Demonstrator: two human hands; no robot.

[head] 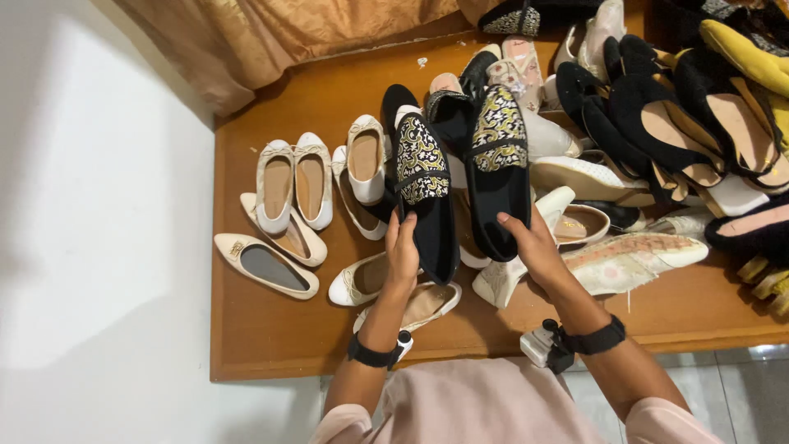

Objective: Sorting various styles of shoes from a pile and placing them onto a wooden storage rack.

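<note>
My left hand (pixel 401 251) grips the heel end of a black flat shoe with gold embroidery (pixel 423 185). Its match, a second black embroidered shoe (pixel 499 160), is held at the heel by my right hand (pixel 536 247). Both shoes point away from me, side by side, raised above a heap of shoes on a wooden platform (pixel 271 333). Each wrist wears a black band with a small device.
Several white and cream flats (pixel 293 177) lie in pairs at the left of the platform. Black and yellow shoes (pixel 699 99) pile up at the right. A tan curtain (pixel 271 33) hangs behind. White floor lies to the left.
</note>
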